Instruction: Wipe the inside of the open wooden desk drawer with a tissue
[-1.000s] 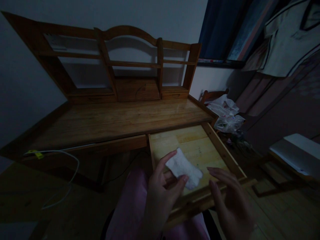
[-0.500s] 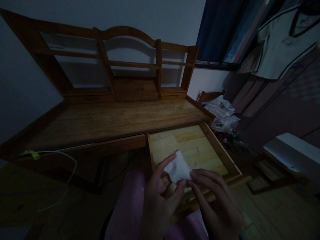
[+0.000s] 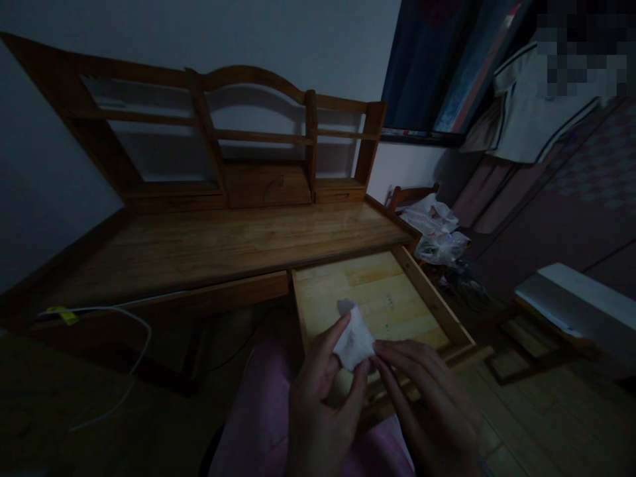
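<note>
A small white tissue is pinched between the thumb and fingers of my left hand, just above the front of an open wooden drawer. My right hand lies beside it with its fingertips touching the tissue's right edge, fingers together. The tissue looks folded small, with a greyish smudge on it. The drawer's pale bottom shows nothing else inside. Pink cloth covers my lap below the hands.
A wooden desk with a shelf hutch stands against the wall. A white cable hangs off its left front. Plastic bags sit on a chair at the right; a white box farther right. The room is dim.
My right hand came in from the right to meet the tissue, which is now folded smaller. Both hands shifted slightly left and toward me.
</note>
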`<state>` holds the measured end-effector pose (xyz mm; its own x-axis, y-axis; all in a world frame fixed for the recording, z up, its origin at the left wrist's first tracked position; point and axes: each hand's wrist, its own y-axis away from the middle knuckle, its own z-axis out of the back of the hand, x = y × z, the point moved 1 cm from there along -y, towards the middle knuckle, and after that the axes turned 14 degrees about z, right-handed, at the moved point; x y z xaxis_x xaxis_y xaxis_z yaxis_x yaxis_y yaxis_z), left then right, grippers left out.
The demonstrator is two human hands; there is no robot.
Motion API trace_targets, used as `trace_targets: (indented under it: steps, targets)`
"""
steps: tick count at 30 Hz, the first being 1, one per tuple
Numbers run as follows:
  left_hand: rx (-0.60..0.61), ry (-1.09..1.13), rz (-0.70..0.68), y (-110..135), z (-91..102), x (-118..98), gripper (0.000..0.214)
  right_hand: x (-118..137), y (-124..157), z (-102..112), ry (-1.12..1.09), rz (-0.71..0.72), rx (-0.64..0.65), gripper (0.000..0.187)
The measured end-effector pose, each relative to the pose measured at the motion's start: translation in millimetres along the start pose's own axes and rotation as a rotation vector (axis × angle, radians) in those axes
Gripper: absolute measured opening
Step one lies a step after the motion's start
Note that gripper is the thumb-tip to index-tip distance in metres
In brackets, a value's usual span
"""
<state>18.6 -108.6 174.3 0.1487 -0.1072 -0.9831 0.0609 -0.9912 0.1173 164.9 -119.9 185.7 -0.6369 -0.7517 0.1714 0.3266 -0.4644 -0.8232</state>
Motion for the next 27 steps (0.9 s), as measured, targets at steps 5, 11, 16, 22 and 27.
trace_targets:
  steps: [5, 11, 16, 22, 27]
  targets:
    - [0.01, 0.041, 0.026, -2, -0.1, -1, 0.051, 0, -3, 1, -0.006, -0.014, 0.016, 0.03]
    - [0.046, 0.063, 0.056, -3, -0.1, 0, 0.051, 0, -4, -3, -0.114, -0.196, -0.041, 0.017]
    - [0.06, 0.067, 0.058, -6, -2.2, 4, 0.052, -3, 0, -7, -0.258, -0.41, -0.095, 0.008]
    - [0.113, 0.031, 0.062, -12, -1.7, 13, 0.055, -16, 10, -9, -0.425, -0.542, -0.145, 0.006]
    - [0.117, 0.056, 0.06, -16, -0.8, 18, 0.053, -23, 13, -7, -0.436, -0.584, -0.186, 0.01]
